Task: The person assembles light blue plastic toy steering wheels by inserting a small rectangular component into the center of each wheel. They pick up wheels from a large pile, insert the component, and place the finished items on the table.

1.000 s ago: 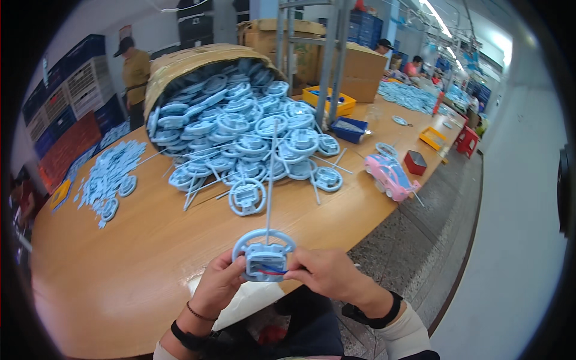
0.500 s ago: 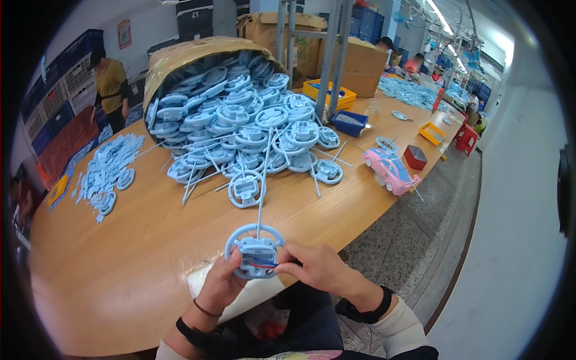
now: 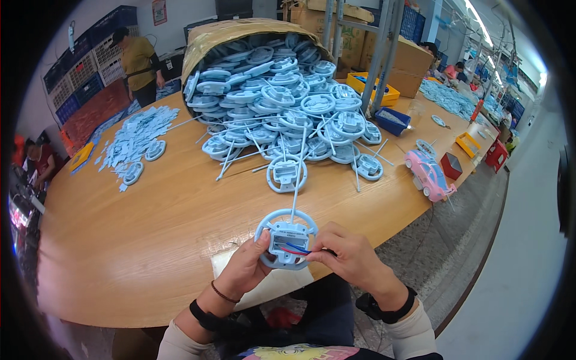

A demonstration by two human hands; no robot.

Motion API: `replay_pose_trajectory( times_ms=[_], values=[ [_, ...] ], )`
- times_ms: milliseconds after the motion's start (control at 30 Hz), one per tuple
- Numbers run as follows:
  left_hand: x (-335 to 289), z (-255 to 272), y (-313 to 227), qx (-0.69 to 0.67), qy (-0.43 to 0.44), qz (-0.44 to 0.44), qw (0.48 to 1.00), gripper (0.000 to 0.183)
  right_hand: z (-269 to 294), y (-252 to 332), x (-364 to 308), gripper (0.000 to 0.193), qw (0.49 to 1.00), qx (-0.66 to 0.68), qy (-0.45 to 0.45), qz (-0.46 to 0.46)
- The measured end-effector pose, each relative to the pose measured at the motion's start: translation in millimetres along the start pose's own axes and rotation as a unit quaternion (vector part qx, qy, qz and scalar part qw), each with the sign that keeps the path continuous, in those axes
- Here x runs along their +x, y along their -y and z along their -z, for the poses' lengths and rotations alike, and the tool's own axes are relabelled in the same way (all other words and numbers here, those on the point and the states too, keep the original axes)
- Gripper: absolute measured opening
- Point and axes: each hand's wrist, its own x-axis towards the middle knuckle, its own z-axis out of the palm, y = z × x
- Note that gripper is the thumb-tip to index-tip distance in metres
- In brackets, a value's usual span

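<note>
A light-blue toy steering wheel (image 3: pixel 287 215) is held over the table's near edge, its open compartment facing up. My left hand (image 3: pixel 246 264) grips its left rim, thumb on the front. Red and blue wires (image 3: pixel 295 248) come out of the compartment, and the fingertips of my right hand (image 3: pixel 345 252) pinch their ends at the wheel's right side. From the wheel's top a thin light-blue rod (image 3: pixel 299 174) stretches away toward the pile. Another toy wheel (image 3: pixel 287 173) lies just beyond. Beneath my hands a white sheet (image 3: pixel 282 289) lies at the table edge.
A large sack (image 3: pixel 207 45) on its side spills a heap of toy wheels (image 3: pixel 279 96). Small blue pieces (image 3: pixel 141 133) lie left. A pink toy car (image 3: pixel 427 174), red box (image 3: pixel 451 165), blue tray (image 3: pixel 392 121) and metal posts (image 3: pixel 384 66) stand right. A person (image 3: pixel 141 66) stands back left.
The view has shifted, so the scene sits farther right and the sack higher. The wires now stick out more plainly from the compartment, still pinched by my right hand; my left keeps its grip.
</note>
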Motion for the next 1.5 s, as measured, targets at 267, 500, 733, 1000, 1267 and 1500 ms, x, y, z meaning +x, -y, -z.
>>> replay_pose_trajectory(
  times_ms=[267,500,733,1000,1267,1500],
  values=[
    [10.6,-9.7,7.5,-0.030,0.028,0.005,0.999,0.049,12.6,-11.1,1.2,0.014,0.998,0.039,0.014,0.041],
    [1.5,-8.7,9.2,-0.022,0.007,-0.007,1.000,0.051,7.8,2.9,-2.7,0.016,0.999,0.009,0.023,0.034],
    [-5.1,8.3,21.4,-0.060,-0.020,0.005,0.998,0.052,-8.4,-10.8,-7.0,0.017,0.997,0.054,0.027,0.039],
    [-22.1,94.3,-34.6,0.068,-0.135,-0.132,0.980,0.047,-6.4,-22.5,-17.8,0.015,0.996,0.078,-0.024,-0.031],
    [66.4,139.4,-77.9,0.147,-0.186,-0.117,0.965,0.049,3.6,-38.8,-27.8,0.011,0.958,0.206,-0.067,-0.186],
    [198.9,110.3,-22.4,0.557,-0.241,-0.031,0.794,0.043,9.0,-45.8,-25.2,0.014,0.952,0.215,-0.077,-0.202]
  ],
)
